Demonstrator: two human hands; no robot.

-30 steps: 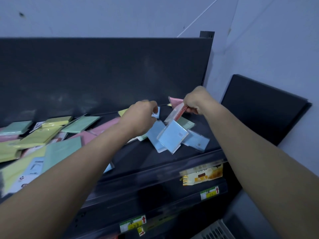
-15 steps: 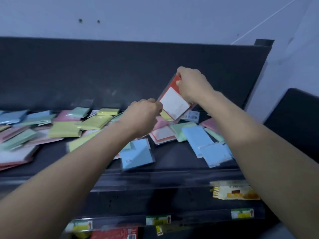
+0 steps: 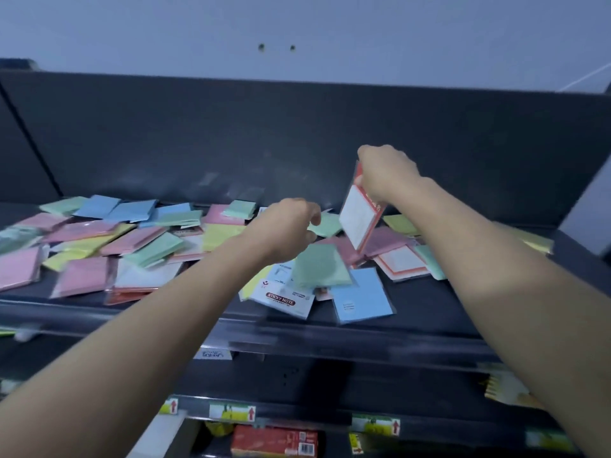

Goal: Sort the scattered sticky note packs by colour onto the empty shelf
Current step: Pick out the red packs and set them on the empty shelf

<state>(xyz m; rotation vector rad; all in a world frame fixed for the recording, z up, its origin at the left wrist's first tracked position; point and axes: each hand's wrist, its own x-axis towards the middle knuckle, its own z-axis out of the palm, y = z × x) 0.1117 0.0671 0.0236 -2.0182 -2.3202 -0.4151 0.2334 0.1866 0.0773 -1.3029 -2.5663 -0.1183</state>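
Lowest and nearest: red box beneath a row of price tags. Above, shelf strewn with packs in pink, green, blue and yellow, all unsorted. By its front lip, blue pack and labelled pack, both flat.

Just behind them, left hand, back to the camera, fingers curled above a green pack; cannot tell whether gripping it or only hovering over it.

Farther back and higher, right hand pinching a red pack by its top corner. Held clear of the pile, near upright, long axis running down and a little left.

Below and slightly right, a matching pack flat on the shelf, nearer the right hand than the left. Probably a short lowering to pair the two, with no crossing of arms.

Behind everything, dark back panel.
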